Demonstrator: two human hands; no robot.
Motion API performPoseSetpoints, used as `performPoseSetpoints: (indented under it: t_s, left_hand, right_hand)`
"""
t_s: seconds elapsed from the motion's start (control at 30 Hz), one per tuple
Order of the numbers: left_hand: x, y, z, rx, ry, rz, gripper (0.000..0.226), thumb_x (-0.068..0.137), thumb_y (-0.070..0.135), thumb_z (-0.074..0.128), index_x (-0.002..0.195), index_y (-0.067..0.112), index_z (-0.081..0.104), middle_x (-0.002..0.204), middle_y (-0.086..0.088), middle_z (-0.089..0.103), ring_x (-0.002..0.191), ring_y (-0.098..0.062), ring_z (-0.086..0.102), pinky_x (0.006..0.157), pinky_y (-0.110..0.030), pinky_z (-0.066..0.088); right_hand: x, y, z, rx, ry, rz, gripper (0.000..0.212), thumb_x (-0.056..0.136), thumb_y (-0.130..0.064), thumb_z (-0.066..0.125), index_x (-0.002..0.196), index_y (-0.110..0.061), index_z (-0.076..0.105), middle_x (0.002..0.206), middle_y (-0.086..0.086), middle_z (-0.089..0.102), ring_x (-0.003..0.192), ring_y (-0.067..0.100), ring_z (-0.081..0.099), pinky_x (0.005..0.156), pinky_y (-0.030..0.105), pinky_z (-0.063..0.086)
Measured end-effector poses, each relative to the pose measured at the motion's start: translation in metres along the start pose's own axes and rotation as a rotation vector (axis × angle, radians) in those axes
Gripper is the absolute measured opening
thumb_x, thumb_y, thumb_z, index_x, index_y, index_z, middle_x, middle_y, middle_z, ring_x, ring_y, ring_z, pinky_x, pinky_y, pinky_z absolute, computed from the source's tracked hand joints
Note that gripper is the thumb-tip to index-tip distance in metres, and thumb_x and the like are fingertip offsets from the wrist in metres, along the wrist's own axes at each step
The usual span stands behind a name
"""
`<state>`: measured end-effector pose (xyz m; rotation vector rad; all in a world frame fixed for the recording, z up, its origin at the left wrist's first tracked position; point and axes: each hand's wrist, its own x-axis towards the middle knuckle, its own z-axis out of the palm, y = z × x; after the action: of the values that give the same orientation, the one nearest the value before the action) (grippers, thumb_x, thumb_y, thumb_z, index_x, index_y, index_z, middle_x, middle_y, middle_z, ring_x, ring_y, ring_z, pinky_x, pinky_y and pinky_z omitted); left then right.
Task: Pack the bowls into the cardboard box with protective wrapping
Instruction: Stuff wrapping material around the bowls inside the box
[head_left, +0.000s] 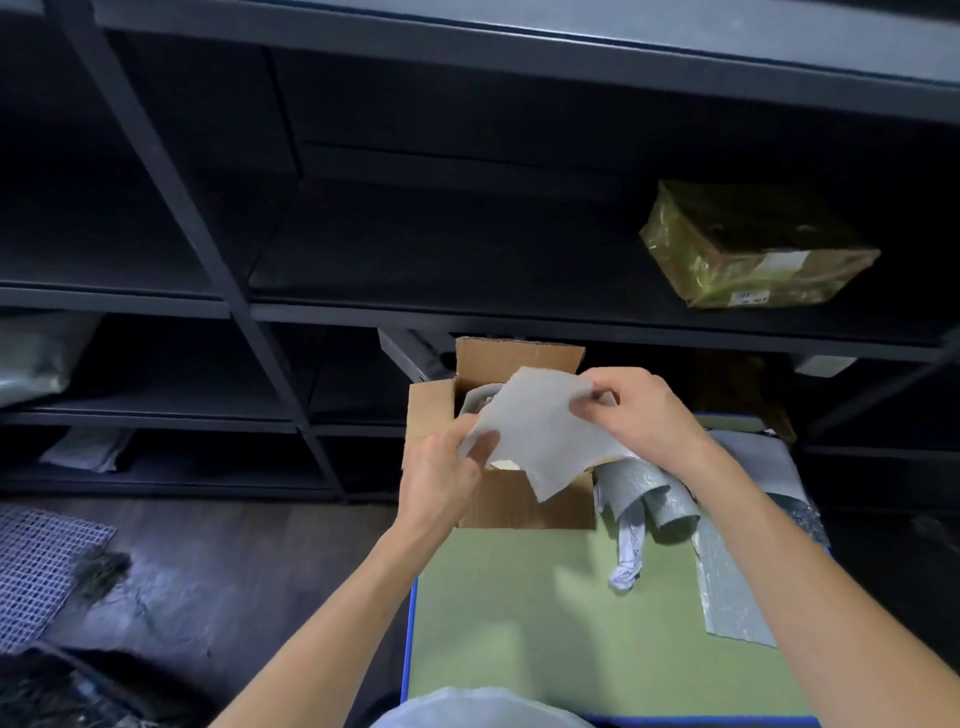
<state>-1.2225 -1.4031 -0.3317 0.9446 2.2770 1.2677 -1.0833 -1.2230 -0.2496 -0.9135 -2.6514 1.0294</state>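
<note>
The person is holding a thin white sheet of wrapping (540, 431) over the open cardboard box (519, 506). The left hand (441, 470) is pinching the sheet's lower left edge between thumb and fingers. The right hand (644, 415) is pinching its upper right corner. The sheet is looking soft and pale, and it is hanging tilted, hiding most of the inside of the box. The box is brown, with its flaps standing open. It is sitting at the far end of the green table (519, 623), which has a blue rim. Something grey and wrapped (480, 397) is peeking out at the back left inside the box; I cannot tell if it is a bowl. Just right of the box, rolled silver bubble wrap (654, 499) is lying on the table, with a twisted bit of white paper (629, 551) beside it. A parcel in yellow tape (753, 249) is sitting on the dark shelf (519, 312) behind.
</note>
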Motion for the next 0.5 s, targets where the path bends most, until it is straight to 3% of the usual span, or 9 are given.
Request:
performPoseSetpoints:
  t_s: [0.1, 0.2, 0.37, 0.5]
  left_hand:
    - [0.005, -0.012, 0.002, 0.087, -0.069, 0.065, 0.025, 0.094, 0.019, 0.061, 0.107, 0.039, 0.066, 0.093, 0.017, 0.066, 0.085, -0.005, 0.059, 0.066, -0.024, 0.051]
    - [0.009, -0.019, 0.001, 0.28, 0.014, 0.08, 0.024, 0.093, 0.022, 0.061, 0.114, 0.032, 0.067, 0.105, 0.01, 0.061, 0.09, -0.015, 0.053, 0.068, -0.034, 0.054]
    - [0.011, -0.027, 0.007, 0.63, 0.016, 0.044, 0.012, 0.09, 0.025, 0.053, 0.097, 0.02, 0.062, 0.093, 0.002, 0.049, 0.081, -0.022, 0.042, 0.056, -0.032, 0.035]
    - [0.0, -0.02, 0.018, 0.691, 0.062, 0.032, 0.011, 0.087, 0.023, 0.054, 0.09, 0.016, 0.061, 0.081, 0.002, 0.034, 0.072, -0.02, 0.032, 0.06, -0.03, 0.024]
  right_hand:
    - [0.004, -0.008, -0.007, -0.145, 0.07, -0.024, 0.021, 0.094, -0.023, 0.057, 0.089, -0.037, 0.073, 0.092, -0.016, 0.071, 0.094, 0.009, 0.063, 0.079, 0.034, 0.053]
    - [0.014, -0.017, -0.017, -0.266, 0.15, -0.065, 0.022, 0.094, -0.024, 0.054, 0.095, -0.036, 0.072, 0.096, -0.009, 0.073, 0.092, 0.017, 0.064, 0.078, 0.039, 0.054]
    - [0.037, -0.034, -0.014, -0.457, 0.193, -0.203, 0.025, 0.096, -0.019, 0.052, 0.106, -0.033, 0.07, 0.094, -0.003, 0.074, 0.088, 0.025, 0.065, 0.075, 0.04, 0.053]
    - [0.052, -0.051, -0.004, -0.643, 0.119, -0.372, 0.022, 0.095, -0.026, 0.057, 0.114, -0.032, 0.065, 0.1, -0.006, 0.07, 0.089, 0.023, 0.065, 0.074, 0.04, 0.054]
